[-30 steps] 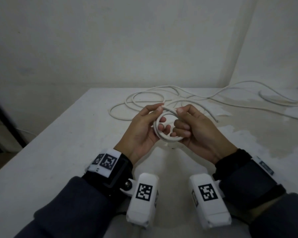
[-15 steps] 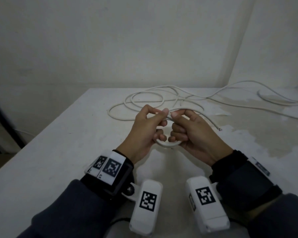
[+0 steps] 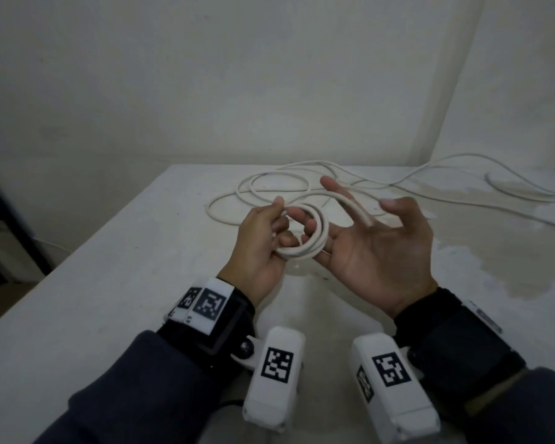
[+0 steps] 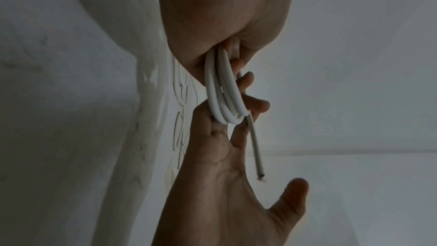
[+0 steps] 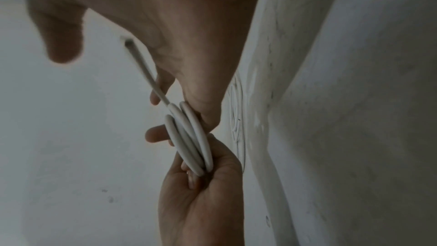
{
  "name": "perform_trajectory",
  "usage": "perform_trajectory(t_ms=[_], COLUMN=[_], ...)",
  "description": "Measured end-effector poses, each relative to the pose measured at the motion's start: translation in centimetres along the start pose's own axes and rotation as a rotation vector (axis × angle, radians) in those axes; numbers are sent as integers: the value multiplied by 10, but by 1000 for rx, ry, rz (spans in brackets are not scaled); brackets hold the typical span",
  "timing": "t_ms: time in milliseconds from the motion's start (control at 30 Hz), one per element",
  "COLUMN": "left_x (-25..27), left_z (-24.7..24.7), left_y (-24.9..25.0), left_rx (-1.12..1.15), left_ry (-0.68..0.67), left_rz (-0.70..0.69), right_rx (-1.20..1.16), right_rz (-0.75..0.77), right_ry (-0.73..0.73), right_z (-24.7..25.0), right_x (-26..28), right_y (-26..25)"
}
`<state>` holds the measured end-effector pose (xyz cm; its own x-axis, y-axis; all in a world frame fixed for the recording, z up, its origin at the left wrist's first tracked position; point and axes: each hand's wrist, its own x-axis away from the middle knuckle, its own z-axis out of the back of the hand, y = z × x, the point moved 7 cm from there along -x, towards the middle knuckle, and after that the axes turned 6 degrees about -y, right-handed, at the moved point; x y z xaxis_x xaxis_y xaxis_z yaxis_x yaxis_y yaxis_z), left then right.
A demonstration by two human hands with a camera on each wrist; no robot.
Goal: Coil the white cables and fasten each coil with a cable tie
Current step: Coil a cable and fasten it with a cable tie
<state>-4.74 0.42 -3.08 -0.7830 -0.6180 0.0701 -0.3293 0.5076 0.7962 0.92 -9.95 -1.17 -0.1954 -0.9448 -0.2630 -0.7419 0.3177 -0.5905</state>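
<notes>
Showing no readable brand, label or writing anywhere; only black-and-white square marker patterns on the wrist units (image 3: 276,366), not legible as text. Counting one small white coil (image 3: 305,233) of about three turns, seen edge-on in both wrist views (image 4: 222,89) (image 5: 189,137), smooth, round in section, white throughout, with one short free end (image 3: 356,209) sticking out of it and ending in a cut tip (image 4: 260,175). Being held up above the table (image 3: 93,283) between the two hands, not lying on it. Being pinched by the left hand (image 3: 263,241), thumb and curled fingers closing round the coil's near-left side, fingertips poking through the ring (image 5: 201,194). Being touched on its right side by the right hand (image 3: 382,248), palm up and spread wide, fingers straight and fanned, gripping nothing; the coil's rim resting against the base of those fingers (image 4: 227,156), the free end lying across them between forefinger and thumb. Lying beyond both hands, well apart from the coil: loose white cable (image 3: 276,187) sprawling in several wide loops over the far part of the table and trailing off past the right hand toward the wall; how many separate cables that makes, impossible to tell. Wearing dark sleeves (image 3: 141,395) and two wrist units, one per arm.
</notes>
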Motion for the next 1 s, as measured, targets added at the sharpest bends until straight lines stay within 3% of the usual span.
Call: perform_trajectory(t_ms=[100,233,533,733,900,1000], left_x=[-1,2,4,3,16,20], left_z=[1,0,2,-15,-22,-19], left_y=[1,3,4,-11,-14,-21], left_rx=[38,8,-127,36,32,-76], left_ry=[2,13,81,-225,-484,-519], left_rz=[-9,-41,-94,111,332,433], right_rx=[-21,209,243,288,382,469], right_rz=[-21,24,10,24,-167,-289], right_ry=[19,201,234,327,210,143], right_z=[-1,7,11,22,20,19], right_x=[-1,-6,-6,-3,7,12], right_y=[3,3,4,-15,-24,-18])
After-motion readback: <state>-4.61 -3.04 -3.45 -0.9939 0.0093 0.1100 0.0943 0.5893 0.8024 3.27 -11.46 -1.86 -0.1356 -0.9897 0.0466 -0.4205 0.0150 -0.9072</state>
